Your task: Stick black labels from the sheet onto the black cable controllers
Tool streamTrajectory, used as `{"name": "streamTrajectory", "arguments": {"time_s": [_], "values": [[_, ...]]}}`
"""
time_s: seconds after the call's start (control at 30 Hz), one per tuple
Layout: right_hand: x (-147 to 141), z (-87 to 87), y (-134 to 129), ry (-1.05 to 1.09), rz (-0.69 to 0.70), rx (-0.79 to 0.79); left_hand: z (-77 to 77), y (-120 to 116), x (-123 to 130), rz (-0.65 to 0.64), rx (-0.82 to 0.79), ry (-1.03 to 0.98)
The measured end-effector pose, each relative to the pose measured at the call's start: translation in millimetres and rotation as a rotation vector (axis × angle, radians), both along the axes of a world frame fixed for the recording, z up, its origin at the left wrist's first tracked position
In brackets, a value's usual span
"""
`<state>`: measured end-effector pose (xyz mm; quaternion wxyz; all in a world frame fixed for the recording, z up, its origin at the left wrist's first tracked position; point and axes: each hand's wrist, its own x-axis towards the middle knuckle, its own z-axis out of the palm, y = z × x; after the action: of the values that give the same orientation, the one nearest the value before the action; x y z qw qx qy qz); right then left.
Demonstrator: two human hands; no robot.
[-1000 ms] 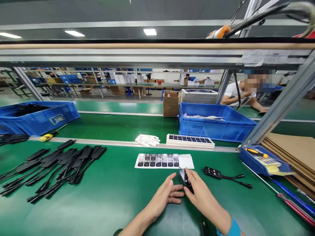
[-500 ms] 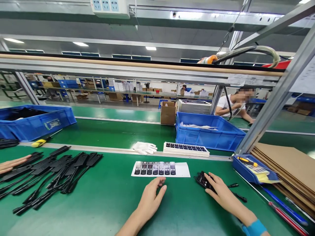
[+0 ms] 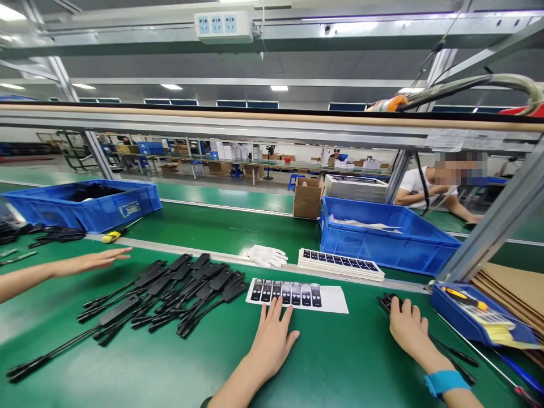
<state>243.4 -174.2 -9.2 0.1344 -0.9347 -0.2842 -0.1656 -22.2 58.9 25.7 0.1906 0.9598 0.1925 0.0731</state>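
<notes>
My left hand (image 3: pixel 274 343) is open, fingers spread, with its fingertips at the lower edge of a white sheet of black stickers (image 3: pixel 332 299). Several black stickers with small printed marks stand in a row on that sheet. My right hand (image 3: pixel 410 326) is curled over a black cabled control box (image 3: pixel 386 302), gripping it against the green bench. Most of the box is hidden under the fingers; its black leads come out toward the lower right, below my palm.
A pile of black cabled boxes (image 3: pixel 170 289) lies on the left, with a co-worker's hand (image 3: pixel 91 260) above its edge. Behind are a white glove (image 3: pixel 267 256), a stack of sticker sheets (image 3: pixel 340 265) and a blue crate (image 3: pixel 386 235). A small blue tray (image 3: pixel 463 317) stands right.
The view has turned left. My left hand has reached the sticker sheet and its fingers have straightened. My right hand's fingers have curled round the control box. The co-worker's arm shows more.
</notes>
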Motion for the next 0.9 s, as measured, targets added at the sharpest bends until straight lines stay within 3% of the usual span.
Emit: {"name": "streamTrajectory", "arguments": {"time_s": [0.2,0.33,0.63,0.9], "values": [[-26.1,25.7,86.7,0.162,0.38,0.113,11.0,-4.2,-1.0,0.001,-0.025,0.063],[-37.2,28.7,126.4,0.286,0.463,0.216,10.9,-5.0,-1.6,0.001,-0.036,0.054],[-41.3,19.3,110.6,0.412,0.444,0.42,5.2,-7.1,-2.6,0.009,-0.027,-0.019],[-46.3,18.5,125.4,0.451,0.463,0.524,3.1,-5.4,-3.9,0.002,-0.031,-0.05]]}}
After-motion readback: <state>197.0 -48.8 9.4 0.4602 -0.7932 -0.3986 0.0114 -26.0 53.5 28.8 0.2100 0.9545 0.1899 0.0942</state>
